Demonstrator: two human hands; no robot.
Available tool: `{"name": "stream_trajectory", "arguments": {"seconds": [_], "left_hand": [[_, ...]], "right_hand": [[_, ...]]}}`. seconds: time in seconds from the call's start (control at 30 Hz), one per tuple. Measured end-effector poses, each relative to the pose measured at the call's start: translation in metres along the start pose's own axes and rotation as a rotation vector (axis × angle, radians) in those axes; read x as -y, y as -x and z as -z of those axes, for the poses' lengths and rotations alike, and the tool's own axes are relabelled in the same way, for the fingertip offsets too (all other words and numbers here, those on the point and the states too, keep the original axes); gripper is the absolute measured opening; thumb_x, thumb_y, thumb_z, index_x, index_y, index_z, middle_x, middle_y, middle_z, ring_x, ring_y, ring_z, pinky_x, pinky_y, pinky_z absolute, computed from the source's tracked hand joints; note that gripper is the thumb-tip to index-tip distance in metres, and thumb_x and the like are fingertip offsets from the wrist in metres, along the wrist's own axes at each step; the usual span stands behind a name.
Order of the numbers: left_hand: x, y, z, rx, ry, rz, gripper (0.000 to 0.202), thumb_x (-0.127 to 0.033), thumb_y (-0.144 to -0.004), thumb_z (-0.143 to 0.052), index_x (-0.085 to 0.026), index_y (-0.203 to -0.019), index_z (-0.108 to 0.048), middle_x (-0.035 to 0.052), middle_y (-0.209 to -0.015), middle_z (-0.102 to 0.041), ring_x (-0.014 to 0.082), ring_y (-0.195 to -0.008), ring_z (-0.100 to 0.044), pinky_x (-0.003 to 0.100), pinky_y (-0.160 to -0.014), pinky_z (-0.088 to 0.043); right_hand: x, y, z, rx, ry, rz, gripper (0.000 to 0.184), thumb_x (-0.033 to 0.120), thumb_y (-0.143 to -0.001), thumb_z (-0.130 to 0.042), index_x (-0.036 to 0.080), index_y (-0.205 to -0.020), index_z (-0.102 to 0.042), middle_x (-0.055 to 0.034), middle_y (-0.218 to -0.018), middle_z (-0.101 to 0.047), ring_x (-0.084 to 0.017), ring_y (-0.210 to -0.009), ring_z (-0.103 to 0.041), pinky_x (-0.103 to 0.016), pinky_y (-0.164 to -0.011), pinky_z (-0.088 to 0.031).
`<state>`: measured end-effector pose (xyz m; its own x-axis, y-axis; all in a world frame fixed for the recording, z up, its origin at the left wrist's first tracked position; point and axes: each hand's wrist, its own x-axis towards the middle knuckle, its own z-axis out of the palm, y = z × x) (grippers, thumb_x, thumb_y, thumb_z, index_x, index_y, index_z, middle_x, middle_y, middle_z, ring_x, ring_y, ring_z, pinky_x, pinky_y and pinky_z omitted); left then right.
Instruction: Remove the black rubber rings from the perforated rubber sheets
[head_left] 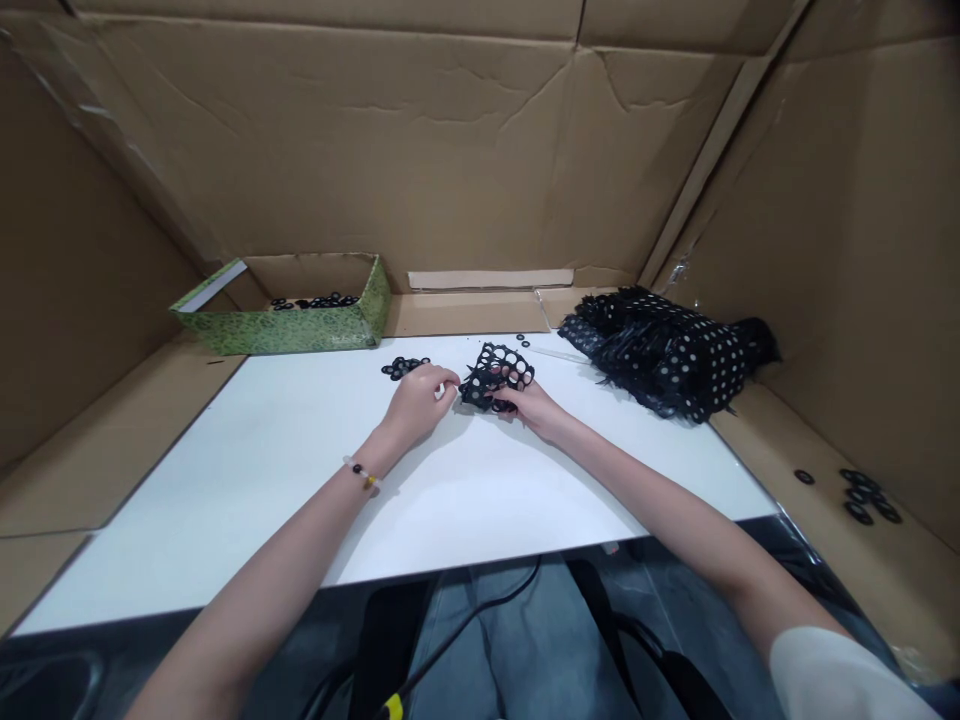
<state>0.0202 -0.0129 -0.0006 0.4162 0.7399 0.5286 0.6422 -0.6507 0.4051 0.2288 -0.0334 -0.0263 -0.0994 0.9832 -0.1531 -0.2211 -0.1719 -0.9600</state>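
A: What is the right grip [529, 403] doing with that punched black rubber sheet [495, 375]?

B: It is clamping the sheet, with the fingers pressing up from beneath its near edge, probably to keep the sheet lifted and its holes facing up. The sheet is sitting just ahead of the grips, above the white bench [480, 500], and its long axis is running slantwise, rising toward the right.

A: And the left grip [416, 405]?

B: Its fingers are drawing together at the sheet's left edge, but I cannot tell whether they are pinching anything.

A: What is lying around them?

B: A small heap of black rubber rings [405, 367] is sitting just ahead of the left grip, more rings are lying in a green patterned box [277, 335] farther ahead, and a stack of holed black sheets [664, 355] is resting ahead and to the right of the right grip
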Motion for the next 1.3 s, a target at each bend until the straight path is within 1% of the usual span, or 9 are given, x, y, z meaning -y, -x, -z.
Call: {"name": "stream_trajectory", "arguments": {"seconds": [0.2, 0.4, 0.6, 0.7, 0.8, 0.9, 1.0, 1.13, 1.3], "left_hand": [[-0.012, 0.002, -0.004, 0.139, -0.114, -0.028, 0.026, -0.045, -0.084, -0.065, -0.021, -0.089, -0.073, 0.0066, -0.085, -0.075, 0.0243, -0.08, -0.064, 0.039, -0.078, -0.047], [-0.002, -0.004, -0.009, 0.159, 0.15, 0.146, 0.023, -0.035, -0.088, -0.058, -0.02, -0.088, -0.076, 0.0062, -0.085, -0.076, 0.0217, -0.076, -0.065, 0.035, -0.073, -0.048], [0.034, -0.013, -0.002, -0.276, 0.315, 0.473, 0.02, -0.032, -0.082, -0.06, -0.016, -0.081, -0.072, 0.0064, -0.078, -0.074, 0.0208, -0.075, -0.068, 0.032, -0.071, -0.051], [0.043, -0.014, 0.002, -0.372, 0.323, 0.501, 0.022, -0.033, -0.082, -0.06, -0.016, -0.091, -0.071, 0.0053, -0.077, -0.073, 0.0196, -0.075, -0.068, 0.03, -0.07, -0.052], [0.037, -0.011, -0.001, -0.227, 0.293, 0.403, 0.022, -0.03, -0.084, -0.057, -0.018, -0.097, -0.07, 0.0031, -0.076, -0.07, 0.0179, -0.071, -0.065, 0.029, -0.068, -0.05], [0.023, -0.006, -0.007, -0.006, 0.205, 0.197, 0.021, -0.027, -0.089, -0.05, -0.02, -0.092, -0.069, 0.005, -0.088, -0.072, 0.019, -0.079, -0.063, 0.032, -0.077, -0.049], [0.015, -0.004, -0.014, 0.117, 0.158, 0.073, 0.029, -0.027, -0.095, -0.04, -0.019, -0.094, -0.068, 0.0077, -0.096, -0.071, 0.0213, -0.09, -0.063, 0.036, -0.085, -0.047], [0.013, -0.003, -0.02, 0.187, 0.124, 0.106, 0.029, -0.035, -0.095, -0.044, -0.018, -0.091, -0.067, 0.0086, -0.09, -0.071, 0.0223, -0.084, -0.063, 0.035, -0.078, -0.046], [0.014, -0.002, -0.02, 0.245, 0.169, 0.175, 0.03, -0.044, -0.088, -0.057, -0.018, -0.092, -0.071, 0.0023, -0.067, -0.066, 0.017, -0.058, -0.054, 0.029, -0.058, -0.04]], "right_hand": [[-0.004, 0.001, 0.002, 0.091, -0.007, 0.041, 0.05, 0.03, -0.062, -0.076, 0.022, -0.11, -0.061, -0.0038, -0.098, -0.071, -0.015, -0.075, -0.062, -0.02, -0.05, -0.04], [-0.008, -0.002, 0.001, 0.076, -0.003, 0.071, 0.052, 0.025, -0.062, -0.074, 0.022, -0.112, -0.059, -0.0044, -0.099, -0.07, -0.016, -0.079, -0.062, -0.02, -0.05, -0.04], [-0.008, -0.003, -0.003, 0.038, 0.03, 0.036, 0.052, 0.017, -0.061, -0.066, 0.02, -0.113, -0.061, -0.0041, -0.091, -0.07, -0.015, -0.07, -0.061, -0.019, -0.047, -0.036], [-0.007, -0.003, -0.003, 0.036, 0.011, 0.004, 0.048, 0.017, -0.062, -0.065, 0.018, -0.11, -0.064, -0.0065, -0.088, -0.072, -0.018, -0.072, -0.063, -0.02, -0.047, -0.038], [-0.007, -0.003, -0.002, -0.001, -0.028, -0.004, 0.046, 0.017, -0.061, -0.066, 0.019, -0.107, -0.065, -0.0077, -0.093, -0.073, -0.02, -0.08, -0.065, -0.021, -0.048, -0.041], [-0.008, -0.005, -0.001, -0.033, -0.057, 0.0, 0.044, 0.018, -0.061, -0.068, 0.021, -0.105, -0.065, -0.0068, -0.101, -0.072, -0.02, -0.083, -0.066, -0.022, -0.051, -0.044], [-0.009, -0.006, 0.0, -0.027, -0.057, -0.001, 0.043, 0.02, -0.062, -0.07, 0.022, -0.105, -0.064, -0.0062, -0.106, -0.071, -0.019, -0.085, -0.066, -0.023, -0.053, -0.046], [-0.008, -0.006, 0.0, -0.021, -0.047, -0.009, 0.045, 0.02, -0.063, -0.069, 0.022, -0.108, -0.063, -0.0066, -0.105, -0.071, -0.018, -0.082, -0.065, -0.022, -0.052, -0.046], [-0.007, -0.004, 0.0, -0.012, -0.033, -0.001, 0.048, 0.019, -0.062, -0.069, 0.021, -0.11, -0.064, -0.0058, -0.1, -0.072, -0.018, -0.079, -0.064, -0.024, -0.054, -0.048]]}}
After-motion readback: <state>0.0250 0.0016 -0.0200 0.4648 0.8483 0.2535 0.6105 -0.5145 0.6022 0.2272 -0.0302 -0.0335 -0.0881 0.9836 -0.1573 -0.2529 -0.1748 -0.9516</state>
